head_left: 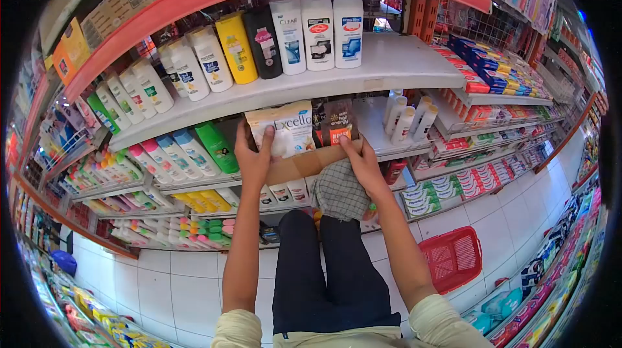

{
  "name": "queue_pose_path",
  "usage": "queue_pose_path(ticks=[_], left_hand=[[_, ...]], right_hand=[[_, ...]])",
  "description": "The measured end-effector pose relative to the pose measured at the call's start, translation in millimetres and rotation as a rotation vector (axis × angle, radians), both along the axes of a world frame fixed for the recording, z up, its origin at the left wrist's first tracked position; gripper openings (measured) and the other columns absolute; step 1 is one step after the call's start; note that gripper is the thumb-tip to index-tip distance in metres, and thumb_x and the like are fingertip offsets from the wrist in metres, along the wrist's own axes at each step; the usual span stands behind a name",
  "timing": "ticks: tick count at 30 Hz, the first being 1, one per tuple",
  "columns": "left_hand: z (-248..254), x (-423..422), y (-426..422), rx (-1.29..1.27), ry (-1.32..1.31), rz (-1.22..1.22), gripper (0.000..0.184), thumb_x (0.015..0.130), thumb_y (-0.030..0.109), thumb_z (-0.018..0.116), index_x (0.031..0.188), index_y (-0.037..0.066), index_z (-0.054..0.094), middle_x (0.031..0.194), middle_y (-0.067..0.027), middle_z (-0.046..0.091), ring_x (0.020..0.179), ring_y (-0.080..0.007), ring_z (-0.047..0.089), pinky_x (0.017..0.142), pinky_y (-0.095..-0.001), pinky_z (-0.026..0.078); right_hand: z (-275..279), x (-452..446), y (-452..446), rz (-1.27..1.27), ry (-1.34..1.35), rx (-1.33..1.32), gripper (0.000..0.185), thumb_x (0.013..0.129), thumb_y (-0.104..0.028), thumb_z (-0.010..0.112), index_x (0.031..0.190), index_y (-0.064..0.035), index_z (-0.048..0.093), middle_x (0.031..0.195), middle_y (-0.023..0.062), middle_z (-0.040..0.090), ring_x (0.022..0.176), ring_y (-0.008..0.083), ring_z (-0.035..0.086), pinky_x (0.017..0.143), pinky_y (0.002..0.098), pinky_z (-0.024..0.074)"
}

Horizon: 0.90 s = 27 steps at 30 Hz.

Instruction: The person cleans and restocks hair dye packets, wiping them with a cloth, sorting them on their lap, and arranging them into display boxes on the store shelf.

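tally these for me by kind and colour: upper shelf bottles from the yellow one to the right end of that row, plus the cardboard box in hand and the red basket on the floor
Yellow plastic bottle: 1
Black plastic bottle: 1
White plastic bottles: 3
Brown cardboard box: 1
Red plastic basket: 1
Total: 7

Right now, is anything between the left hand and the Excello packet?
Nothing visible: the left hand overlaps the Excello packet. The packet's bottom hides behind the cardboard box, and the checked cloth is nearer the right hand.
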<state>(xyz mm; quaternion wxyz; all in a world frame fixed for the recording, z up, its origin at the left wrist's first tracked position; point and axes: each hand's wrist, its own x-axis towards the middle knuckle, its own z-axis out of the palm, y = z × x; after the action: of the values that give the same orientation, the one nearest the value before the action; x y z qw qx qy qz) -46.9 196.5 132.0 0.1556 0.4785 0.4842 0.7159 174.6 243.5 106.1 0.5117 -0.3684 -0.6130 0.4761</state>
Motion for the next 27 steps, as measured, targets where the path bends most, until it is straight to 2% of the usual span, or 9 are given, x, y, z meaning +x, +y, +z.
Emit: queue_pose_path(ticks=[1,4,7,10,13,16,19,27], left_hand=[[-0.2,-1.2,2.9,0.002,-0.010,0.001,0.053,0.085,0.015,0.065,0.126,-0.007,0.040,0.115,-0.0170,0.058,0.102,-0.0200,0.056,0.088,-0.0286,0.044],[-1.1,-6.5,11.0,0.018,0.002,0.015,0.053,0.086,0.017,0.066,0.126,-0.006,0.040,0.114,-0.0172,0.058,0.102,-0.0193,0.056,0.086,-0.0277,0.044],[-4.0,-2.8,7.4,-0.018,-0.038,-0.004,0.053,0.086,0.018,0.065,0.126,-0.006,0.040,0.115,-0.0175,0.057,0.100,-0.0191,0.057,0.084,-0.0278,0.045],[-8.1,3.2,3.0,0.022,-0.033,0.025,0.053,0.086,0.019,0.065,0.126,-0.005,0.040,0.114,-0.0170,0.057,0.098,-0.0187,0.057,0.082,-0.0277,0.046],[-1.5,14.0,-9.8,-0.049,-0.197,0.017,0.053,0.086,0.018,0.065,0.126,-0.005,0.040,0.114,-0.0166,0.057,0.100,-0.0189,0.056,0.084,-0.0280,0.045],[-2.6,18.9,-13.7,0.038,-0.081,0.044,0.054,0.086,0.017,0.065,0.127,-0.005,0.039,0.116,-0.0167,0.056,0.104,-0.0198,0.054,0.087,-0.0293,0.044],[-1.6,26.9,-24.0,0.042,-0.107,0.013,0.054,0.086,0.016,0.064,0.128,-0.006,0.037,0.117,-0.0172,0.055,0.107,-0.0208,0.053,0.090,-0.0303,0.042],[7.3,50.5,-58.7,0.058,-0.061,0.014,0.055,0.085,0.011,0.062,0.130,-0.005,0.035,0.118,-0.0180,0.055,0.109,-0.0216,0.053,0.093,-0.0310,0.040]], right_hand=[[-1.5,-1.3,3.2,-0.013,0.001,0.023,0.053,0.090,-0.035,0.057,0.128,0.0014,0.044,0.116,0.0099,0.055,0.108,0.0161,0.048,0.095,0.0279,0.0349],[3.3,-4.2,5.9,-0.065,-0.025,0.045,0.058,0.086,-0.043,0.059,0.124,0.0001,0.050,0.111,0.0174,0.060,0.105,0.0244,0.055,0.092,0.0320,0.0398],[-3.2,-5.3,11.9,-0.047,0.030,0.007,0.055,0.086,-0.039,0.061,0.123,0.0006,0.050,0.112,0.0169,0.060,0.105,0.0239,0.055,0.093,0.0317,0.0396],[-8.4,-6.0,10.6,-0.019,0.099,-0.001,0.050,0.086,-0.034,0.061,0.121,0.0008,0.052,0.109,0.0144,0.061,0.103,0.0211,0.056,0.091,0.0303,0.0402],[-1.4,-2.3,-0.8,-0.023,0.125,-0.076,0.038,0.088,-0.031,0.059,0.113,-0.0021,0.056,0.100,0.0026,0.059,0.094,0.0109,0.051,0.087,0.0252,0.0375],[0.1,4.1,-5.4,-0.039,0.118,-0.101,0.034,0.087,-0.030,0.059,0.108,-0.0033,0.057,0.095,0.0010,0.058,0.090,0.0102,0.050,0.085,0.0248,0.0373],[4.3,11.3,-11.9,-0.037,0.115,-0.106,0.039,0.087,-0.026,0.059,0.114,0.0008,0.056,0.099,0.0079,0.063,0.091,0.0143,0.055,0.084,0.0269,0.0417],[6.8,30.9,-35.8,-0.044,0.070,-0.201,0.035,0.088,-0.024,0.057,0.113,0.0008,0.056,0.097,0.0055,0.063,0.090,0.0115,0.055,0.083,0.0255,0.0412]])
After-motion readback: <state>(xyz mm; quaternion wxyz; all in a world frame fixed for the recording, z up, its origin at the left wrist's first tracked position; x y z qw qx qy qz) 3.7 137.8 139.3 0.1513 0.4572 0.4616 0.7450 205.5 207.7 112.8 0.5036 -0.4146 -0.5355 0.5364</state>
